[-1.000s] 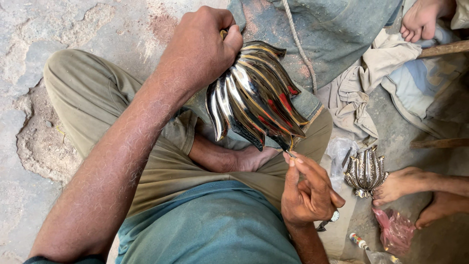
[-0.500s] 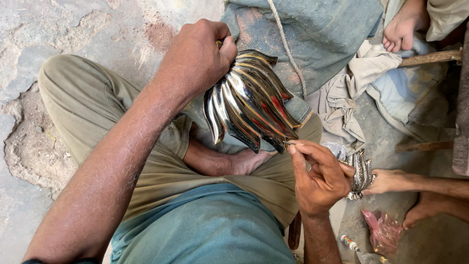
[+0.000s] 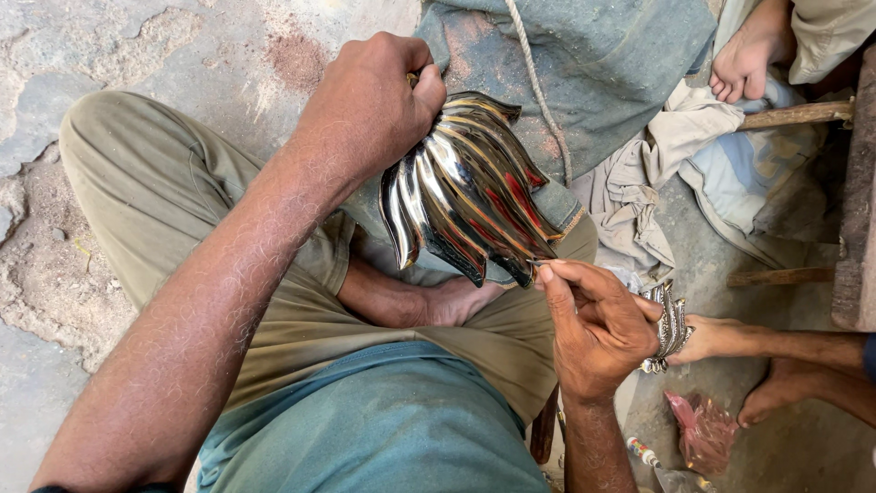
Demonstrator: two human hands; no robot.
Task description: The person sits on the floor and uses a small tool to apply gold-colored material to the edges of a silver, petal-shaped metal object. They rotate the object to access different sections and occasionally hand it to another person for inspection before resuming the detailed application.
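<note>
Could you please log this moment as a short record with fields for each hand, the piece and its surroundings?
left hand: grips the top of the metal piece
right hand: fingertips pinch at the piece's lower tip
metal piece: shiny, fluted, flame-shaped, held above the lap
second metal piece: smaller, beside the right hand
blue cloth: on the ground beyond

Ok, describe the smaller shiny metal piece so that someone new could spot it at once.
Start at the seated person's right hand, low and right of centre. Just right of it, another person's hand holds a small ribbed metal piece. Unlike the large fluted piece gripped by the left hand, it is far smaller and silvery all over.
</note>
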